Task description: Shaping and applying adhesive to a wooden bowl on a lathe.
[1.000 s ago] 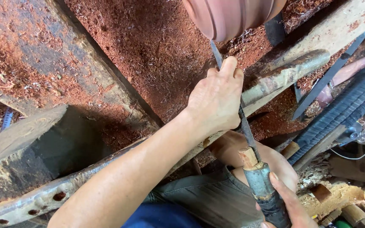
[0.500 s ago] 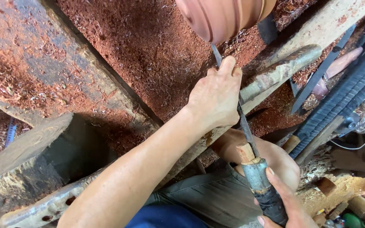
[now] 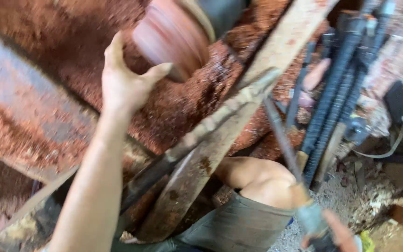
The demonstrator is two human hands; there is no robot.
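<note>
Workpiece [image 3: 171,39] reddish-brown, round, motion-blurred (spinning); left hand [image 3: 124,81] grip open beside it; right hand [image 3: 339,235] grips chisel [image 3: 283,140].

Layout of a wood-turning spot, seen from above the worker's hands.

A round turned workpiece [image 3: 171,39] sits at top centre, with the left hand [image 3: 124,84] spread just beside it on its left. Wood shavings [image 3: 183,107] lie below and around the workpiece. A long tool rest bar [image 3: 220,116] runs diagonally from lower left to upper right, in front of the shavings. To its right, a long chisel [image 3: 283,140] slants down to the right hand [image 3: 336,235] at the bottom right corner. The worker's knee [image 3: 262,179] lies under the bar, between both arms. Rods [image 3: 336,88] lean at the far right.
</note>
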